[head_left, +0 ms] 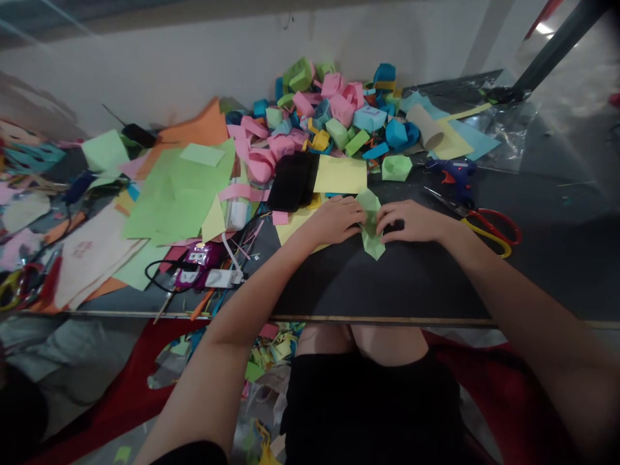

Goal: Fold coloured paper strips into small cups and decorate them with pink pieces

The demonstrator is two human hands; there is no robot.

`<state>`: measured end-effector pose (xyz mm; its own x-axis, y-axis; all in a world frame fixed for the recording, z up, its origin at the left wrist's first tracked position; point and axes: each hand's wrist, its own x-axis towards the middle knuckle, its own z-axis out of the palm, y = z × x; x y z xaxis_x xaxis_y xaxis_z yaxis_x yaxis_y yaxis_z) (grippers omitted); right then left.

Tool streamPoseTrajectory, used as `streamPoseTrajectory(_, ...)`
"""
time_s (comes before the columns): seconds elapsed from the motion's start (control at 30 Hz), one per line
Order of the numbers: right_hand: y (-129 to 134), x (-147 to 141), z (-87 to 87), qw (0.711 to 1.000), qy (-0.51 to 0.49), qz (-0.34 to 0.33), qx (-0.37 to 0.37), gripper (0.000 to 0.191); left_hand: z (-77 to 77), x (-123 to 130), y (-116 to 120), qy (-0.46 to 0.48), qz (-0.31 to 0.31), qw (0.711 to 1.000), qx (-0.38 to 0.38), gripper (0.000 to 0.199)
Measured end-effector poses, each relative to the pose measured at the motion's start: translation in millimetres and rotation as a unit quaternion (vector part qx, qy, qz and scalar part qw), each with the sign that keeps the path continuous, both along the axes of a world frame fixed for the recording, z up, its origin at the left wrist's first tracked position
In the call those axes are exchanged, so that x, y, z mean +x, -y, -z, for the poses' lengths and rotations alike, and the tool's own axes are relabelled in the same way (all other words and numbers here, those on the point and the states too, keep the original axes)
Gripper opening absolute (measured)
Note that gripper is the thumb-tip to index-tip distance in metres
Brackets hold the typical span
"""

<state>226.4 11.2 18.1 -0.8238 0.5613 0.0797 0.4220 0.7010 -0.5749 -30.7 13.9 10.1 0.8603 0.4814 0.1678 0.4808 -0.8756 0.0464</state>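
A creased piece of light green paper [372, 223] stands between my two hands on the dark table, with folds across it and pointed ends. My left hand [340, 218] grips its left edge with bent fingers. From the other side, my right hand [405, 221] pinches the right edge between thumb and fingers. Just beyond the hands lie a yellow paper sheet [341, 174], a black phone-like slab [291, 182] and a small folded green paper box [396, 168]. Scissors with red and yellow handles [494, 229] rest to the right of my right hand.
Folded paper pieces in several colours [334, 110] are heaped against the wall. A blue glue gun [455, 177] and a cardboard tube [426, 126] lie at right. Green sheets [179, 187], a purple power strip [201, 265] and cables crowd the left. The table's front edge [387, 318] runs below my arms.
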Motion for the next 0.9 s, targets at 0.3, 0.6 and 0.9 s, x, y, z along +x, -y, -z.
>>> streamPoseTrajectory(0.3,-1,4,8.0,0.995,-0.025,0.081,-0.058,0.032,9.5,-5,1,0.085,0.045,0.985,-0.140,0.018)
streamPoseTrajectory(0.6,-6,7,11.4,0.999,-0.032,0.029,-0.011,0.028,25.3,-7,-12,0.123,0.046,0.976,-0.173,0.025)
streamPoseTrajectory(0.9,-1,-4,13.0,0.994,0.018,0.038,0.100,0.026,17.9,-2,3,0.074,-0.036,0.994,-0.066,0.025)
